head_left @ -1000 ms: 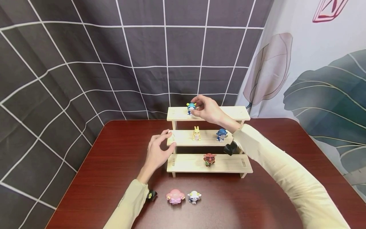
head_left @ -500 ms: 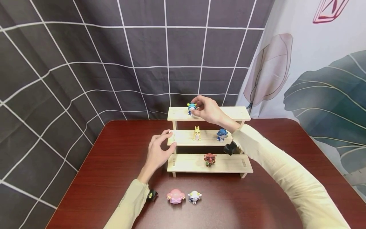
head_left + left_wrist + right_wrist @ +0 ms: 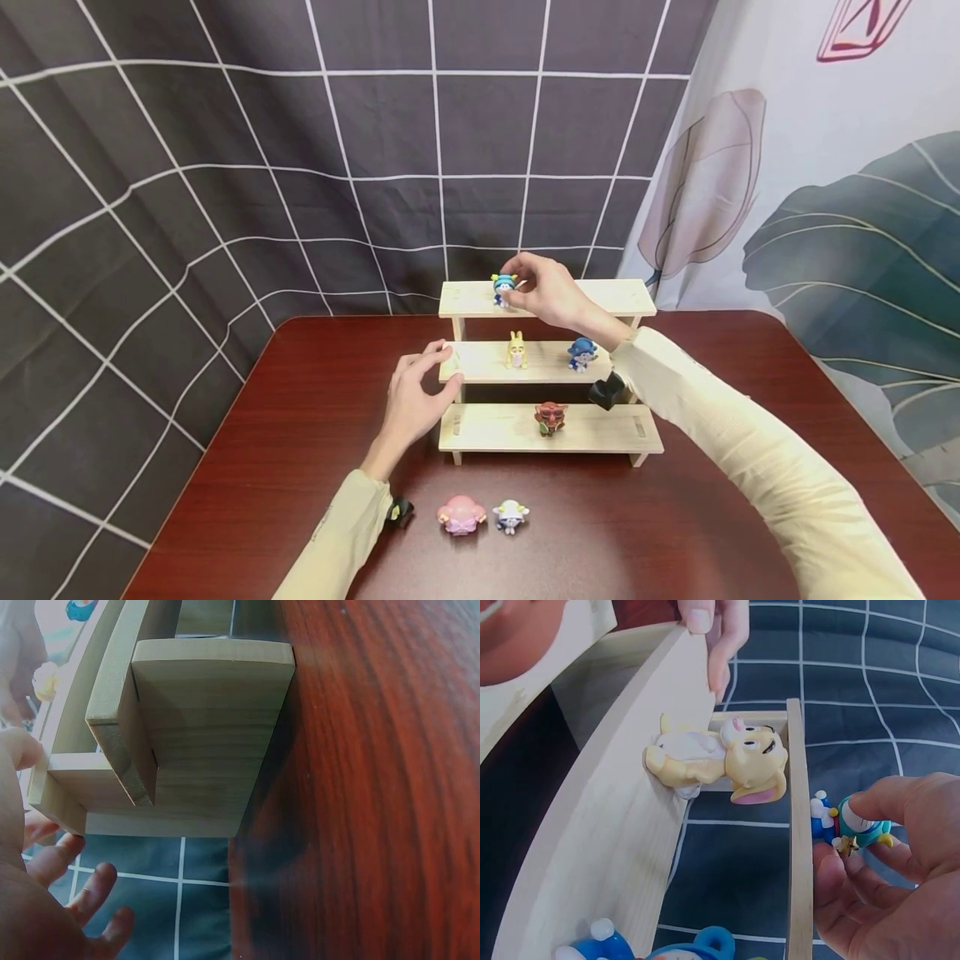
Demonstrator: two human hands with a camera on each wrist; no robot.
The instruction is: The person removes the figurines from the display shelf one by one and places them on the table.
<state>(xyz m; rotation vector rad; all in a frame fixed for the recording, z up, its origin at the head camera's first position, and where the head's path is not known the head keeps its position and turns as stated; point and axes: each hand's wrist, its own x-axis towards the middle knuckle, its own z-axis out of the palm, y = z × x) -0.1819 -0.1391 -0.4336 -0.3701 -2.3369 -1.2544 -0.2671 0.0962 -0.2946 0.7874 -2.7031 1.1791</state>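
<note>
In the head view my right hand (image 3: pixel 551 292) pinches a small toy figurine (image 3: pixel 503 290) with a teal hat and yellow horns, at the top tier of a wooden shelf (image 3: pixel 487 429). The right wrist view shows thumb and fingers around this figurine (image 3: pixel 855 825), its feet by the board. My left hand (image 3: pixel 414 400) grips the left end of the middle tier, thumb at the front and fingers further back; the outer fingers (image 3: pixel 94 889) hang free in the left wrist view. On the middle tier stand a yellow rabbit figurine (image 3: pixel 516 350) and a blue-hatted figurine (image 3: pixel 582 354).
A reddish-brown figurine (image 3: pixel 551 418) with sunglasses stands on the bottom tier. Before the shelf, a pink figurine (image 3: pixel 461 515) and a white one (image 3: pixel 511 516) sit on the dark red table (image 3: pixel 315 400). A grey checked curtain (image 3: pixel 375 125) hangs behind.
The figurine in my right hand has shifted very slightly to the right on the top tier. My left hand stays where it was.
</note>
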